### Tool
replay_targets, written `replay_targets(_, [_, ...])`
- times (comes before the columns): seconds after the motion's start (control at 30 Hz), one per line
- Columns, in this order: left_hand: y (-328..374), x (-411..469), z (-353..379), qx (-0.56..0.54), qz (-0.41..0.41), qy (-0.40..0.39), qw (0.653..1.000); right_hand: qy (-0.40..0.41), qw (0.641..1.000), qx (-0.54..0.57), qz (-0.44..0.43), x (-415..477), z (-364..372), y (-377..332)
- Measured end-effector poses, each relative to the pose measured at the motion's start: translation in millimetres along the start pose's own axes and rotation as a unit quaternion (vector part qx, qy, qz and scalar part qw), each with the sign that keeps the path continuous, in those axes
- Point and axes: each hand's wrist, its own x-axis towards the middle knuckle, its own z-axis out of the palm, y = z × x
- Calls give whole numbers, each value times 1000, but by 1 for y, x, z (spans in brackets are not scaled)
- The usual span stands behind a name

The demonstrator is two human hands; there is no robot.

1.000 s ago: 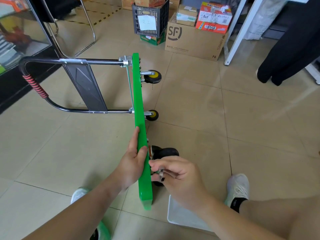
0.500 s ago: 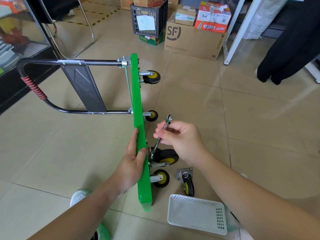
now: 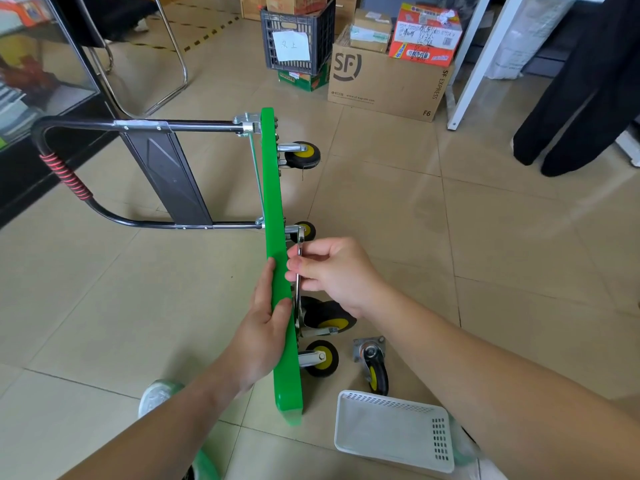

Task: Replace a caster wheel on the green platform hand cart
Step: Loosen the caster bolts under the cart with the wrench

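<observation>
Green cart (image 3: 277, 188) stood on edge on the tiled floor (image 3: 485, 254), long axis running away from the fingers, wheels facing right, handle (image 3: 65, 174) left. Left hand (image 3: 263, 334) fingers wrapped its top edge. Right hand (image 3: 339, 271) fingers pinched a wrench (image 3: 300, 244), now swung in alongside the underside; half a second before it angled outward. Loose caster (image 3: 374, 365) and white basket (image 3: 391, 431) lay nearer than the right fingers; cardboard box (image 3: 384, 84) and crate (image 3: 298, 32) far beyond.

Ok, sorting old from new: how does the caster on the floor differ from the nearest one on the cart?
The loose caster lies on the floor; the mounted caster is fixed to the green platform. The loose one's square plate shows bare; the mounted one's sits against it. Both: black tyres, yellow hubs.
</observation>
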Motion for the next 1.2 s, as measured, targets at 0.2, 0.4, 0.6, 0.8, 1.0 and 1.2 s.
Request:
replay_targets(0.2, [-1, 1, 0, 2, -3, 3, 1000, -16, 1000, -23, 6, -3, 4, 2])
replay_targets(0.4, [2, 0, 1, -3, 6, 6, 1000, -9, 997, -56, -57, -27, 8, 7])
replay_targets(0.6, [-2, 3, 1, -36, -2, 3, 999, -29, 986, -66, -149, -81, 6, 46])
replay_targets(0.8, [-1, 1, 3, 5, -1, 7, 1000, -16, 985, -14, -173, -97, 0, 64])
replay_targets(1.0, [0, 0, 3, -7, 3, 9, 1000, 38, 983, -36, -177, -88, -14, 25])
replay_targets(1.2, [2, -1, 1, 6, 7, 3, 1000, 44, 990, -41, -128, -43, -19, 1])
